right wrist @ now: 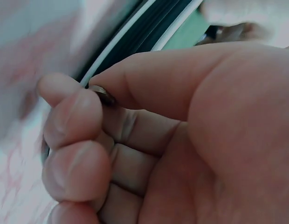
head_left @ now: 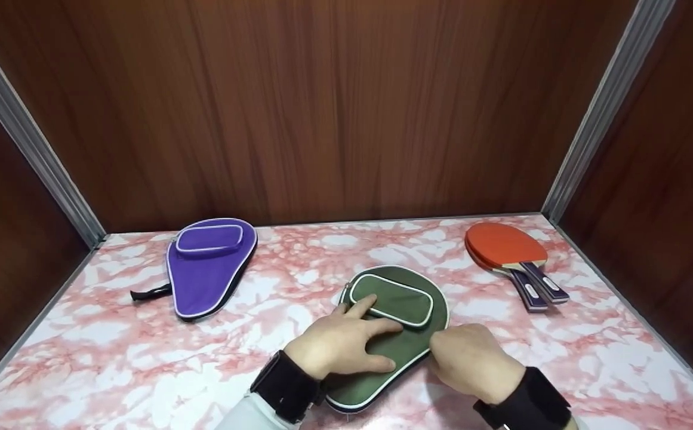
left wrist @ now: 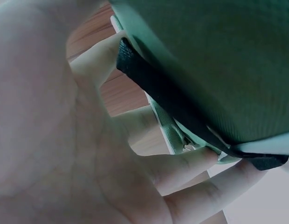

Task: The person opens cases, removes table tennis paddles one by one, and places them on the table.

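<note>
A green table tennis paddle case [head_left: 409, 343] with white piping lies on the table, its small front pocket [head_left: 394, 300] facing up. My left hand [head_left: 346, 337] rests on the case with its fingers spread, the fingertips at the pocket. A black strap [left wrist: 172, 100] on the case runs beside the left fingers in the left wrist view. At the case's right edge, my right hand [head_left: 471, 361] has curled fingers and pinches a small metal zipper pull [right wrist: 102, 94] between thumb and forefinger. The dark zipper band [right wrist: 147, 30] runs up the side from there.
A purple paddle case [head_left: 206, 278] with a black strap [head_left: 152, 292] lies at the back left. Two table tennis paddles [head_left: 504, 245] are stacked at the back right, handles toward the front right. Wooden panels [head_left: 334, 119] enclose the marbled table [head_left: 143, 370].
</note>
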The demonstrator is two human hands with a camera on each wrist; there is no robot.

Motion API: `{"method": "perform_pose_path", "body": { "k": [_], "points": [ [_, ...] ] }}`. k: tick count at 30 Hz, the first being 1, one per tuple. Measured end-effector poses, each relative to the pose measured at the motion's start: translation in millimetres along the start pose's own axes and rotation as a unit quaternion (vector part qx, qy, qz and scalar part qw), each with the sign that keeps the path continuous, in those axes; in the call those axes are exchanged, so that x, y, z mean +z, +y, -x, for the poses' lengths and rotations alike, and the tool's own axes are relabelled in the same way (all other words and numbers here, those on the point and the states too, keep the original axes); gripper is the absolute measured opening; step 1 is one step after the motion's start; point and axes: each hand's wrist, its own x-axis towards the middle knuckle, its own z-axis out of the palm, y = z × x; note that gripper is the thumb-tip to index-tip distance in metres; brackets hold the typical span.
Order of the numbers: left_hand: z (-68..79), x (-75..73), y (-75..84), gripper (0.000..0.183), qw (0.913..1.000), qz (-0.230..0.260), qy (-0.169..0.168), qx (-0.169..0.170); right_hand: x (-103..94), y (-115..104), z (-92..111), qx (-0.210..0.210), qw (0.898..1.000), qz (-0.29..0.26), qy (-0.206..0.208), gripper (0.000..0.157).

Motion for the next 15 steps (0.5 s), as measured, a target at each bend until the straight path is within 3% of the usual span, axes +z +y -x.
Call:
{"method": "perform_pose_path", "body": {
  "k": [7,15],
  "points": [
    [-0.8,0.6,1.0,0.062,0.9999,-0.013,0.01,-0.002,3.1,-11.3,2.0,-0.059,0.998,0.0,0.038,0.019],
    [0.2,1.1,0.9,0.062,0.9994,-0.021,0.024,0.01,4.6,-25.2,2.5,-0.091,0.995,-0.008,0.04,0.011]
  ]
}}
